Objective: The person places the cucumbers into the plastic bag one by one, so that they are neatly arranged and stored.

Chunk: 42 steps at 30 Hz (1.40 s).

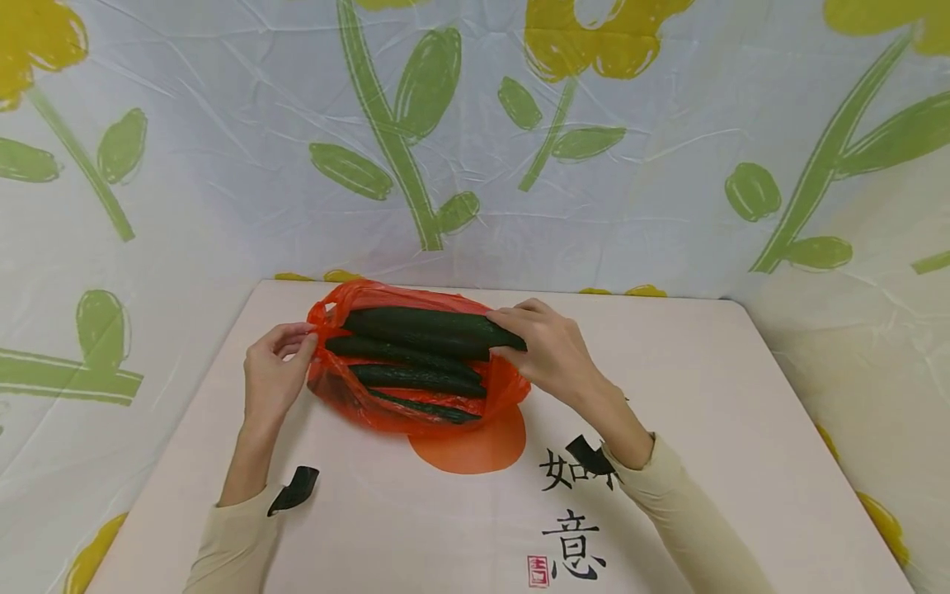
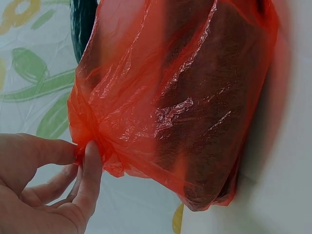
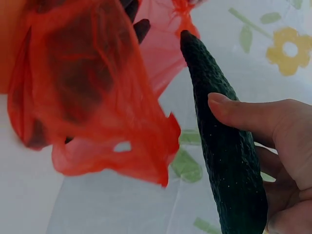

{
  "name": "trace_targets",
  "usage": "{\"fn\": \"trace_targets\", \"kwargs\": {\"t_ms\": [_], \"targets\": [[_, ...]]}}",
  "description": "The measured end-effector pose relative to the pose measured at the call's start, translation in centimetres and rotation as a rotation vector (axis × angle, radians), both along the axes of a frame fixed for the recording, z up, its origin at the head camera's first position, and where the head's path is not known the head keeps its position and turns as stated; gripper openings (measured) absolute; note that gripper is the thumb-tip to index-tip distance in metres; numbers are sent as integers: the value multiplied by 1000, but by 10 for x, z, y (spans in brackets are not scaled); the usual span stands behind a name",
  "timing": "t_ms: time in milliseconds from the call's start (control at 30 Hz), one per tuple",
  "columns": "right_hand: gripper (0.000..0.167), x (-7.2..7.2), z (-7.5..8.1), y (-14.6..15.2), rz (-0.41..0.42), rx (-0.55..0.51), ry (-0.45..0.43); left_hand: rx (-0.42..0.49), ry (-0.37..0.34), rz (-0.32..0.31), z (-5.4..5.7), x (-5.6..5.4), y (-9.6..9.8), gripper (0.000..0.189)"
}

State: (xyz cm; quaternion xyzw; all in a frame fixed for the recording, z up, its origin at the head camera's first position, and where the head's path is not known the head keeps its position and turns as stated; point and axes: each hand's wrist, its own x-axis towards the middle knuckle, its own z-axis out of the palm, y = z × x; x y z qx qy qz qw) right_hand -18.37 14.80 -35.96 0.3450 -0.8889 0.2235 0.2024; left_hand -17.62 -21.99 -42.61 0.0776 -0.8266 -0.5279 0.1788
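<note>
A red, see-through plastic bag (image 1: 416, 425) lies with its mouth spread, several dark green cucumbers (image 1: 416, 378) lying side by side in it. My left hand (image 1: 275, 367) pinches the gathered left end of the bag between thumb and fingertips; the left wrist view shows the bunched film (image 2: 90, 146) there. With thumb and fingers around its right end, my right hand (image 1: 552, 351) grips the thickest cucumber (image 1: 423, 330), the one farthest back. In the right wrist view this cucumber (image 3: 219, 141) appears beside the bag film (image 3: 112, 151), its tapered tip pointing up.
The bag lies on a pale table (image 1: 371, 528), partly over an orange round print (image 1: 467, 450). Black characters (image 1: 575, 544) are printed near the right forearm. A white flowered cloth (image 1: 245, 165) hangs behind and at both sides. Black pieces (image 1: 295, 488) sit at both cuffs.
</note>
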Motion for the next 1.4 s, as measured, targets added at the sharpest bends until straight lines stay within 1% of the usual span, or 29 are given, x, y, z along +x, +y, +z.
{"fn": "trace_targets", "kwargs": {"t_ms": [200,500,667,800,1033,1233,1400], "targets": [[43,-2,-4,-19,14,51,-10,0,-28,20,0,2,0,27],[42,-4,-11,-46,46,113,10,12,-12,24,1,3,-3,26],[43,-6,-16,-58,47,126,-25,17,1,21,0,3,-3,26],[42,-7,-23,-65,41,128,-58,22,16,19,1,3,-4,25],[42,-8,-39,-78,43,97,-96,21,12,27,2,4,-3,25],[42,-11,-55,-86,22,55,-161,39,2,29,2,5,-3,25],[43,-14,-65,-90,5,36,-215,27,-2,32,2,5,-4,25]]}}
